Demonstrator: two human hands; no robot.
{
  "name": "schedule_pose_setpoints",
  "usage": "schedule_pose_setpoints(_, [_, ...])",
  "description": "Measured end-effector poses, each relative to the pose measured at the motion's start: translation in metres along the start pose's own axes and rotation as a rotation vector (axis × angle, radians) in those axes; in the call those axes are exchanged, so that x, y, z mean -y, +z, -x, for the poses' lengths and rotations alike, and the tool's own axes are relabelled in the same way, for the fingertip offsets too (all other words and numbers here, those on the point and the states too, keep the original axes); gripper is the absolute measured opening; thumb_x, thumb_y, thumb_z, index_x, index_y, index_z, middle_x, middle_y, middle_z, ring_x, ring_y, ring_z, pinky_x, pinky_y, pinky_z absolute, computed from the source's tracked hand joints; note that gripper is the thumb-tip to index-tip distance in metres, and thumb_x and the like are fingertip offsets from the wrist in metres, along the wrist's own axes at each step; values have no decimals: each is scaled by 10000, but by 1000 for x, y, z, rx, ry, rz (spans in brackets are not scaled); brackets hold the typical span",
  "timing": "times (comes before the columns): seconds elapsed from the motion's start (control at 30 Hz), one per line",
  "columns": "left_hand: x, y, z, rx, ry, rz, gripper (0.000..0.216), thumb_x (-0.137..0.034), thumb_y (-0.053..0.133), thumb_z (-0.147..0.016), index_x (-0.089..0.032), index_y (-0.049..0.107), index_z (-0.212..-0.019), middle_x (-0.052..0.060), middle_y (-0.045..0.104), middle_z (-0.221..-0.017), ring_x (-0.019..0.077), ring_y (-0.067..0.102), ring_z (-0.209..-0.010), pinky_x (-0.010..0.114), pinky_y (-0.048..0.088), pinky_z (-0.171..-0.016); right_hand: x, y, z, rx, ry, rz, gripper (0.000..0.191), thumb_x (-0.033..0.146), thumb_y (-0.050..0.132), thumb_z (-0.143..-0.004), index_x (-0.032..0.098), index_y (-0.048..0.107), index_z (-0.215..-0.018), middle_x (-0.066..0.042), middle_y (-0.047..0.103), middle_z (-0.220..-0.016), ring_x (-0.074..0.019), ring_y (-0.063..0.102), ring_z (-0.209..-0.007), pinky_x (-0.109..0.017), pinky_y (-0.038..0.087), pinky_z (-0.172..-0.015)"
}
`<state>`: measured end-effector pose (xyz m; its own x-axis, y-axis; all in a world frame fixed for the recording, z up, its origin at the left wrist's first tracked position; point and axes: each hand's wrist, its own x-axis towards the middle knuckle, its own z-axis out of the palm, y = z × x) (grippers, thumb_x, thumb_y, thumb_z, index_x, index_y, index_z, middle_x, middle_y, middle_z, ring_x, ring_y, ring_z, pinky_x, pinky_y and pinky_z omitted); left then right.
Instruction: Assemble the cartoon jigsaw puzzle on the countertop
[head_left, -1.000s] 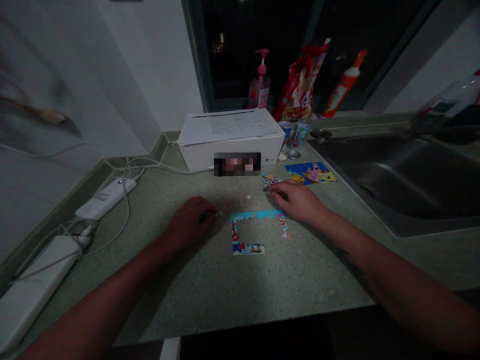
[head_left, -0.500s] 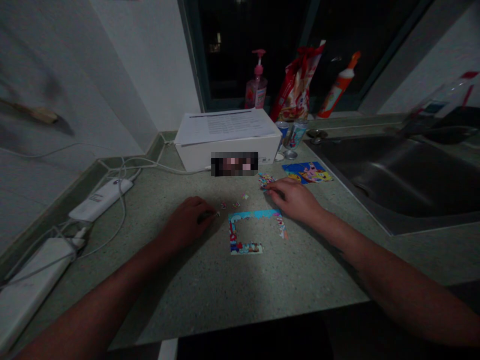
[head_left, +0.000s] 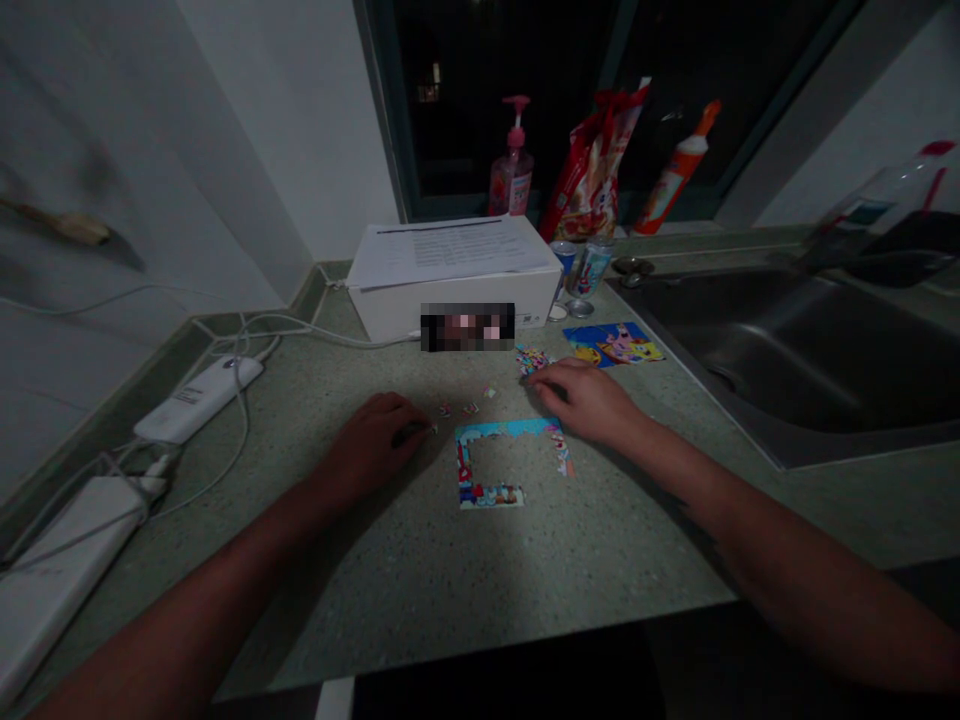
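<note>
A partly built jigsaw frame (head_left: 495,450) lies on the speckled counter (head_left: 480,560) between my hands. My left hand (head_left: 375,440) rests to its left with fingers curled, a small puzzle piece at the fingertips. My right hand (head_left: 589,398) lies just beyond the frame's right corner, fingers bent down onto a heap of loose pieces (head_left: 532,358). A few single pieces (head_left: 469,407) lie between the hands. A colourful cartoon picture card (head_left: 613,344) sits to the right of the heap.
A white box (head_left: 457,290) topped with printed paper stands behind the puzzle. A steel sink (head_left: 795,350) fills the right. Chargers and cables (head_left: 199,395) lie at left. A pink pump bottle (head_left: 512,165), a red bag (head_left: 592,170) and an orange bottle (head_left: 675,170) line the windowsill.
Both hands stay where they were; the view has only shifted slightly. The right hand's fingers have edged a little at the heap of pieces.
</note>
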<state>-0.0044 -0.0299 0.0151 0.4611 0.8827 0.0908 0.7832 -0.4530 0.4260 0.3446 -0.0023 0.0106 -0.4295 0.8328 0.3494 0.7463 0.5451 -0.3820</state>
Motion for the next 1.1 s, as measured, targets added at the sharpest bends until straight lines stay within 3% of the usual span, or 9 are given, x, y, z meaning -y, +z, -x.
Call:
schedule_pose_setpoints(0.47, [4,2,0,9,38,-41,237,-258,562,-968,-233,770,-1079,99,703,-1090,279,631,-1057,475,530,-976,3,-3,0,45,-1,41,283,218,528,-997,228,780,-1125,-97,804,-1103,-290,730,-1051,-487,582,-939])
schedule_pose_setpoints(0.7, [3,3,1,-49,43,10,225,-206,575,-941,-261,768,-1042,83,718,-1073,282,651,-1048,479,546,-961,3,-2,0,49,4,49,279,230,531,-1005,225,786,-1120,-100,802,-1102,-290,730,-1057,-488,579,-938])
schedule_pose_setpoints(1.1, [2,3,2,-51,13,-17,422,-34,519,-777,-220,720,-1097,101,717,-1125,302,648,-1111,504,536,-1018,1,-1,0,27,-20,25,285,240,522,-1008,237,788,-1111,-100,802,-1078,-291,730,-1031,-498,584,-912])
